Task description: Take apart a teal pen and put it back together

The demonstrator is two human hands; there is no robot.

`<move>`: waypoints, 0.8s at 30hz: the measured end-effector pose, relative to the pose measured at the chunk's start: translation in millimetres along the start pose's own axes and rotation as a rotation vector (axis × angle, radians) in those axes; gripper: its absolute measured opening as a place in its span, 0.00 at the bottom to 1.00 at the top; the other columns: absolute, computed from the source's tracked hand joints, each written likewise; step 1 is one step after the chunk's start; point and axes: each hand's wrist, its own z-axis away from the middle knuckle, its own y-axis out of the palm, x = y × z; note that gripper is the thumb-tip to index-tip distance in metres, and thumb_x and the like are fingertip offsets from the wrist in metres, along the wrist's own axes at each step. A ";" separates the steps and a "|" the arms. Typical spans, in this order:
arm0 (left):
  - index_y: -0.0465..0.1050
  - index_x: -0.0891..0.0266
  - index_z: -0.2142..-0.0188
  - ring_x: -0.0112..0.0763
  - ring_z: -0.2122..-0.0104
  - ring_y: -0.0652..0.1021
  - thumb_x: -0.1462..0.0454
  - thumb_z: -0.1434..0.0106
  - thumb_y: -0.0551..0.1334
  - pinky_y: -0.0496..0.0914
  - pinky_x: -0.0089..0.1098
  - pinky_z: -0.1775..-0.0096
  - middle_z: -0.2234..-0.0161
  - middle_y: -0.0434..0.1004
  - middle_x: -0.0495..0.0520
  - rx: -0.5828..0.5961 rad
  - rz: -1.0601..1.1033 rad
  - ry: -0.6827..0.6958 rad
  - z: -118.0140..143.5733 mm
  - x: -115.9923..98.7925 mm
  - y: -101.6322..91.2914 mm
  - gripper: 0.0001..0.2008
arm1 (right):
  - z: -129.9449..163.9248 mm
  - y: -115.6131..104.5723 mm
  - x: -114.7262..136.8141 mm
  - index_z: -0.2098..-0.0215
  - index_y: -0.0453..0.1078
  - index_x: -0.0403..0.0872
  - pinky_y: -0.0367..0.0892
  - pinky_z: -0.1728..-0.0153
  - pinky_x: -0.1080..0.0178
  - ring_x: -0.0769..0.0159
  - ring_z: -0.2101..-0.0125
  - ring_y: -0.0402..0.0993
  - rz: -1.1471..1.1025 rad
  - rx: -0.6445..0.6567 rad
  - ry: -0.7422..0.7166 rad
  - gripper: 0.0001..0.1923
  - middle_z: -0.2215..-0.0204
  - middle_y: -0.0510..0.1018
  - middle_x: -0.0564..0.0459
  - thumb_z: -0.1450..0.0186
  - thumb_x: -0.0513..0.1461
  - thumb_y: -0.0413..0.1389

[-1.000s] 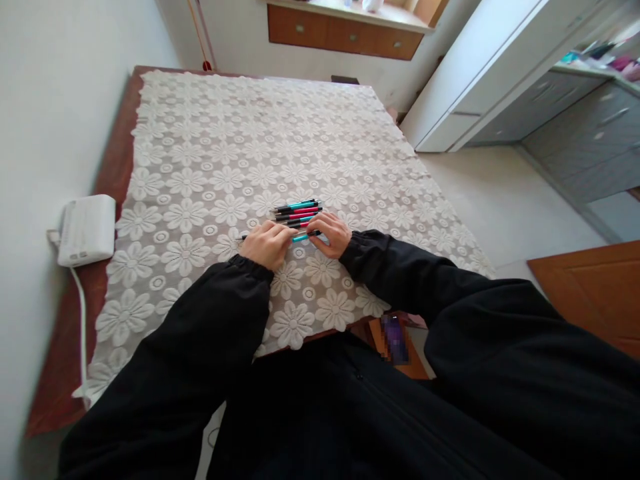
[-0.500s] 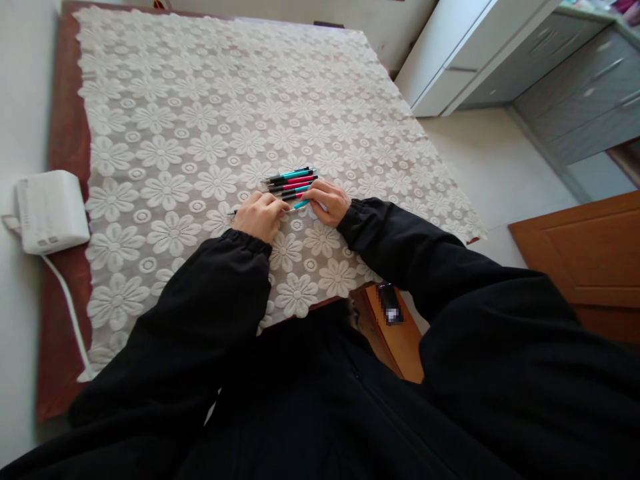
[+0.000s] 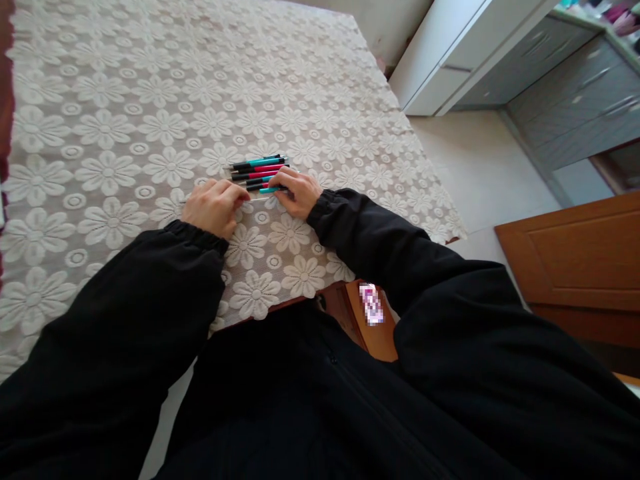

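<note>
My left hand (image 3: 213, 205) rests low over the lace tablecloth, its fingers closed on a thin pale pen refill (image 3: 257, 199). The hand covers most of what it holds. Opposite, my right hand (image 3: 299, 192) pinches a teal pen barrel (image 3: 269, 190) between thumb and fingers. The pale rod shows in the small gap between both hands, close to the barrel; whether they touch I cannot tell. Just beyond the hands lie several teal, red and black pens (image 3: 257, 168) side by side in a loose row, partly covered by my right fingers.
A floral lace tablecloth (image 3: 165, 127) covers the table. Below its near edge, a pixelated phone-like object (image 3: 371, 305) lies on a wooden seat (image 3: 380, 343). A white fridge (image 3: 435, 60), grey cabinets (image 3: 555, 73) and a brown wooden door (image 3: 575, 253) stand to the right.
The view has shifted, so hands and pens appear farther left. The gap between my hands looks slightly wider, with more of the pale rod showing. The phone-like object's face has turned bright.
</note>
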 end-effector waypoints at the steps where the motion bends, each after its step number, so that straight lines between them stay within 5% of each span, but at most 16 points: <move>1: 0.77 0.67 0.53 0.41 0.49 0.74 0.67 0.27 0.52 0.67 0.41 0.46 0.53 0.76 0.55 0.001 -0.007 0.007 0.1 0.3 -0.8 0.15 | -0.5 -0.5 -1.9 0.46 0.65 0.39 0.65 0.50 0.60 0.64 0.54 0.68 -0.004 0.005 0.003 0.16 0.52 0.71 0.46 0.22 0.39 0.41; 5: 0.77 0.66 0.49 0.42 0.51 0.74 0.73 0.34 0.53 0.69 0.41 0.48 0.57 0.77 0.55 -0.054 -0.028 0.036 2.7 0.1 -2.6 0.18 | -3.1 -8.9 -10.2 0.37 0.59 0.40 0.65 0.48 0.61 0.64 0.50 0.69 0.003 0.161 -0.040 0.19 0.46 0.70 0.46 0.21 0.37 0.38; 13: 0.80 0.63 0.51 0.53 0.48 0.71 0.66 0.32 0.54 0.68 0.47 0.50 0.56 0.78 0.61 -0.084 -0.119 -0.031 3.3 -3.4 -3.0 0.17 | -8.7 -25.9 -14.0 0.32 0.54 0.47 0.67 0.56 0.64 0.65 0.54 0.73 0.029 0.367 -0.148 0.22 0.42 0.67 0.46 0.21 0.39 0.37; 24: 0.77 0.61 0.51 0.45 0.51 0.72 0.62 0.26 0.51 0.64 0.43 0.49 0.56 0.76 0.60 -0.136 -0.051 -0.003 0.5 -8.4 -6.2 0.15 | -6.0 -24.0 -2.3 0.37 0.58 0.48 0.67 0.58 0.63 0.66 0.59 0.72 0.030 0.235 -0.209 0.19 0.48 0.70 0.48 0.23 0.38 0.41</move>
